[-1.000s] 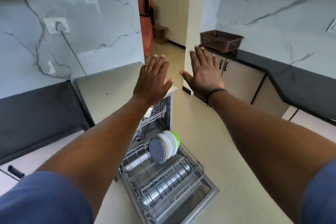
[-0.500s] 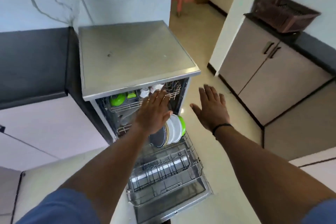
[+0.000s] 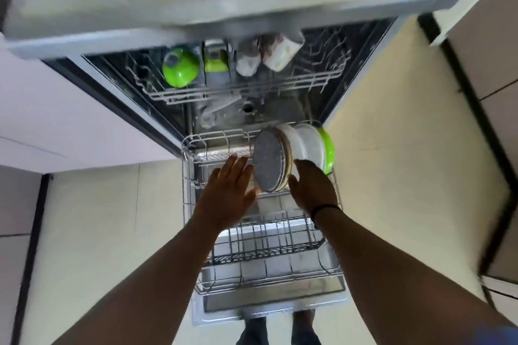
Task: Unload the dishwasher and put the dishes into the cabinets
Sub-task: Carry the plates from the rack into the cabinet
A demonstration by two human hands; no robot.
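Our left hand (image 3: 228,193) has its fingers straight and loosely together, empty, with the fingertips just beside the near face of the speckled grey round plate (image 3: 270,161). Our right hand (image 3: 312,187) is likewise flat and holds nothing; its fingers lie against the rims of the white plates (image 3: 305,145) behind the grey one, though we cannot tell whether they truly touch.

The plates stand on edge in a row at the far right of the pulled-out grey wire lower rack (image 3: 193,165), faces toward our left, with a lime green plate (image 3: 329,148) last. So the stack lies between our palms, both about equally near.

We judge the way out is upward. The upper wire rack (image 3: 316,78), carrying a lime green bowl (image 3: 180,70) and white cups (image 3: 280,54), sits further in, leaving room above.
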